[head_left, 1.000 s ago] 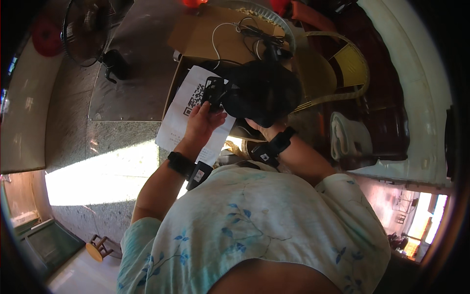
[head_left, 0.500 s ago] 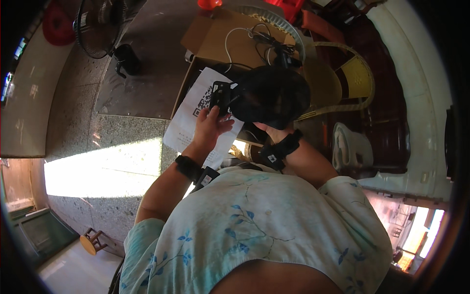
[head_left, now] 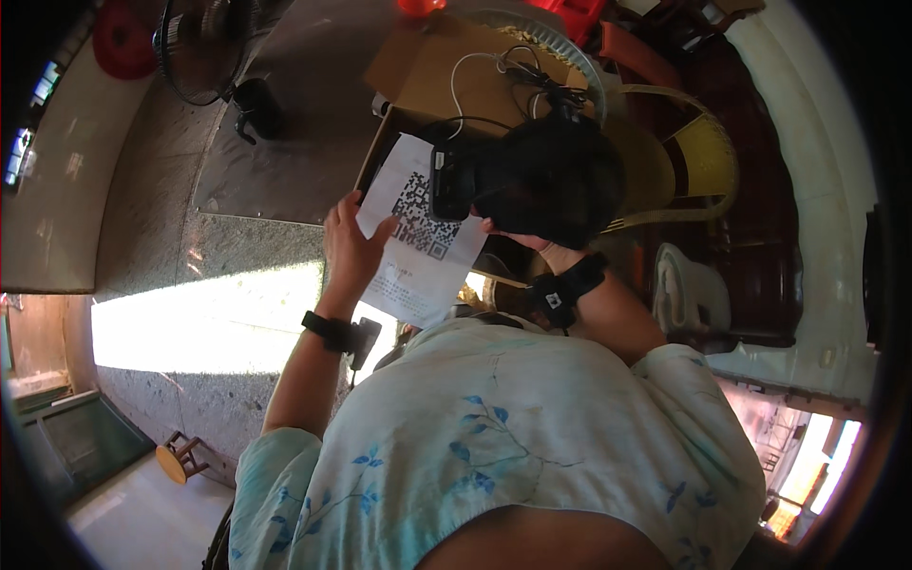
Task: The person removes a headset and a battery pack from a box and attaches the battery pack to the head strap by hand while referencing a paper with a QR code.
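Left hand (head_left: 347, 249): fingers clamped on the left edge of a white printed sheet (head_left: 418, 247), held up above the stone floor (head_left: 237, 247). Black device (head_left: 541, 180): bulky, cabled, just right of the sheet and overlapping its upper right corner. Right hand (head_left: 532, 247): mostly hidden beneath the device, touching it; fingers' state cannot be told. Open cardboard box (head_left: 446, 85): behind both, on the floor.

Floor fan (head_left: 195, 47), yellow chair (head_left: 698, 157)

A white printed sheet (head_left: 418, 242) with a black square code overlaps an open brown cardboard box (head_left: 456, 81).
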Demonstrator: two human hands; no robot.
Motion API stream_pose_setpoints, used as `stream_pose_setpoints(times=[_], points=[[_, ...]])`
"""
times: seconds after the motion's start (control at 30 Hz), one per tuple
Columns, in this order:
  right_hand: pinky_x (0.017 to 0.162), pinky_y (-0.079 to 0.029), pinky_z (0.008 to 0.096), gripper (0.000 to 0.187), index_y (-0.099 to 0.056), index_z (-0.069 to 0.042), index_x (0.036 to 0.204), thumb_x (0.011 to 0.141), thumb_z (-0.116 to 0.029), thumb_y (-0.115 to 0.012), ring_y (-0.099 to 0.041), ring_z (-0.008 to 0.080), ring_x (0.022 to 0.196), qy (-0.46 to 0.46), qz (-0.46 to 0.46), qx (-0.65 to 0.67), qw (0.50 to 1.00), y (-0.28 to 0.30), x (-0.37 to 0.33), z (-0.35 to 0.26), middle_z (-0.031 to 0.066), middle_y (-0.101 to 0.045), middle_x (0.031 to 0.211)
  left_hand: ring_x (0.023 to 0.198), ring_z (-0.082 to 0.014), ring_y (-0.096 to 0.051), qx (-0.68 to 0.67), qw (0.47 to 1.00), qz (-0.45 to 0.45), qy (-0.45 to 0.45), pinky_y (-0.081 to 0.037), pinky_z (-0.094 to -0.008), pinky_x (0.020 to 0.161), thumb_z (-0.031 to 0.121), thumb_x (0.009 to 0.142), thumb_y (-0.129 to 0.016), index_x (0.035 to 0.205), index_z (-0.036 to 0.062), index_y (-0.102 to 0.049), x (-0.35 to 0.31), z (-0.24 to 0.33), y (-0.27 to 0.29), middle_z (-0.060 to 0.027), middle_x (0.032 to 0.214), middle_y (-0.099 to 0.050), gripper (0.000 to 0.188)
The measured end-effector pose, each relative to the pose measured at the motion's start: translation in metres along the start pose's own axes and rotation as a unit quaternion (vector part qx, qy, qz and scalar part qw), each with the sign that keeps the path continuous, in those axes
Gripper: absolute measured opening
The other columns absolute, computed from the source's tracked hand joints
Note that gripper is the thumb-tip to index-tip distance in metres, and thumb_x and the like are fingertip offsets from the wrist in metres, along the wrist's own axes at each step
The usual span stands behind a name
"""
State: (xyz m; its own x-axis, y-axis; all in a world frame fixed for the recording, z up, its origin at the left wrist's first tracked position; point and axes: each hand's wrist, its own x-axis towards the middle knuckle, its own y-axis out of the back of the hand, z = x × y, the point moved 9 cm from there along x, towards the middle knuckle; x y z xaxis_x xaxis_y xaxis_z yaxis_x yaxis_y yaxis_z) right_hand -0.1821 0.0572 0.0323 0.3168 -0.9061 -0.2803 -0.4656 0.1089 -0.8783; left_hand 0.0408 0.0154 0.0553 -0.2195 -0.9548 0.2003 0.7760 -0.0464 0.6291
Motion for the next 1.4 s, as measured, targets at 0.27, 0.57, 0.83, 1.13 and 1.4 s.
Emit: stream_pose_setpoints(times=[0.27, 0.57, 0.83, 1.13, 1.4], points=[[0.071, -0.040, 0.0447, 0.053, -0.049, -0.004, 0.109, 0.078, -0.047, -0.044, -0.045, 0.0381, 0.093, -0.007, 0.033, 0.062, 0.998, 0.020, -0.012, -0.002, 0.0185, -0.050, 0.106, 0.087, -0.0331, -0.053, 0.119, 0.988, 0.003, 0.097, -0.043, -0.0412, 0.072, 0.030, 0.064, -0.071, 0.112, 0.0022, -0.040, 0.002, -0.047, -0.013, -0.0157, 0.103, -0.051, 0.064], [0.068, -0.040, 0.0389, 0.049, -0.047, -0.007, 0.111, 0.079, -0.045, -0.043, -0.043, 0.0307, 0.092, 0.030, 0.034, 0.013, 0.999, 0.007, -0.021, -0.023, 0.0152, -0.049, 0.105, 0.068, -0.0101, -0.054, -0.221, 0.935, -0.185, 0.205, -0.043, -0.0227, 0.061, 0.017, 0.075, -0.062, 0.093, -0.0024, -0.056, 0.017, -0.079, -0.045, -0.0050, 0.078, -0.060, 0.027], [0.070, -0.039, 0.0388, 0.052, -0.044, -0.009, 0.114, 0.079, -0.047, -0.042, -0.044, 0.0304, 0.095, 0.101, -0.056, 0.031, 0.993, -0.030, -0.023, -0.077, 0.0123, -0.048, 0.111, 0.069, -0.0067, -0.052, -0.328, 0.926, -0.088, 0.167, -0.042, -0.0198, 0.062, 0.013, 0.084, -0.052, 0.092, 0.0015, -0.056, 0.040, -0.099, 0.011, -0.0012, 0.077, -0.058, 0.014], [0.071, -0.041, 0.0455, 0.051, -0.047, -0.013, 0.114, 0.078, -0.049, -0.044, -0.046, 0.0329, 0.098, 0.156, -0.098, 0.049, 0.982, -0.029, 0.005, -0.103, 0.0100, -0.049, 0.112, 0.064, -0.0062, -0.051, -0.319, 0.908, -0.085, 0.256, -0.042, -0.0185, 0.058, 0.019, 0.084, -0.054, 0.094, 0.0009, -0.057, 0.084, -0.098, 0.020, 0.0001, 0.075, -0.057, 0.021], [0.071, -0.043, 0.0463, 0.053, -0.048, -0.009, 0.113, 0.078, -0.048, -0.044, -0.048, 0.0339, 0.097, 0.195, -0.071, -0.044, 0.977, -0.026, 0.018, -0.080, 0.0126, -0.051, 0.110, 0.065, -0.0100, -0.055, -0.363, 0.900, -0.044, 0.238, -0.046, -0.0212, 0.059, 0.018, 0.084, -0.053, 0.091, 0.0015, -0.056, 0.148, -0.116, 0.010, -0.0032, 0.078, -0.060, 0.018]])
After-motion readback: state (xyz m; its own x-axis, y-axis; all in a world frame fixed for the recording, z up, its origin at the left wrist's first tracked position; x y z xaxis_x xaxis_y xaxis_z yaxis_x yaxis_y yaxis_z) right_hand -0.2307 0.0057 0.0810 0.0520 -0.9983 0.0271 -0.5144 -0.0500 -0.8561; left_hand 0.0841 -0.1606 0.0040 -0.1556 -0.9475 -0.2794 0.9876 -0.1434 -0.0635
